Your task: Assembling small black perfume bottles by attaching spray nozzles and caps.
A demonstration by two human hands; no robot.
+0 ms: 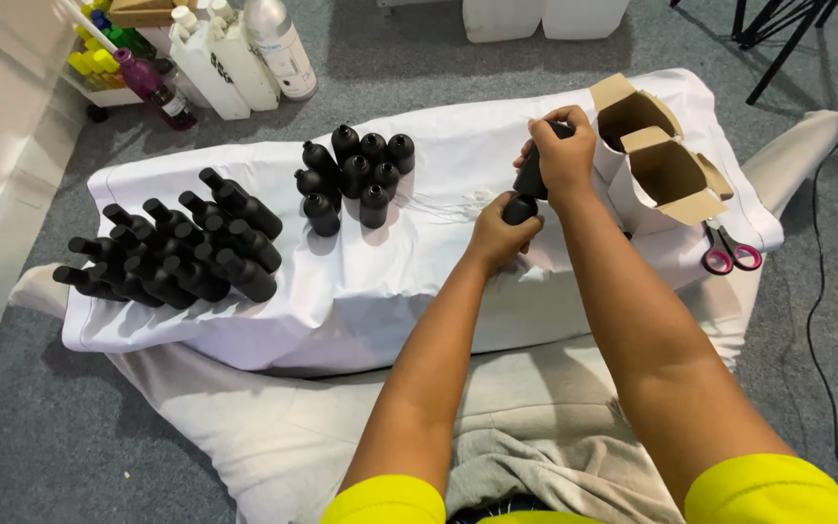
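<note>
At the far left, a heap of black bottles [172,254] lies on its side on the white cloth [419,291] that covers the low tabletop. Just to the right of the heap, a cluster of upright black bottles [356,175] stands close together, caps on, near the far edge of the cloth. Behind them, on the grey floor, stand white jugs [230,53] and a rack of coloured bottles [113,49].

Right of centre, both hands meet over the cloth on one black bottle [528,184], which is held tilted above the surface, clear of it. The left hand [501,233] has its grip clamped around the lower, wider end of the bottle. The right hand [564,150] has its grip closed over the upper end, fingers wrapped so that the cap or neck is hidden.

To the right of the hands, two open cardboard boxes [666,160] stand with flaps up, and pink-handled scissors [729,252] lie just beside them at the cloth's edge.

Judging from the pose, the step in hand is work on the bottle's top, probably a twist of the cap, with the lower hand bracing. The next move seems to call for a firm counter-hold below and a steady turn above, then a clear spot to set the bottle down.
</note>
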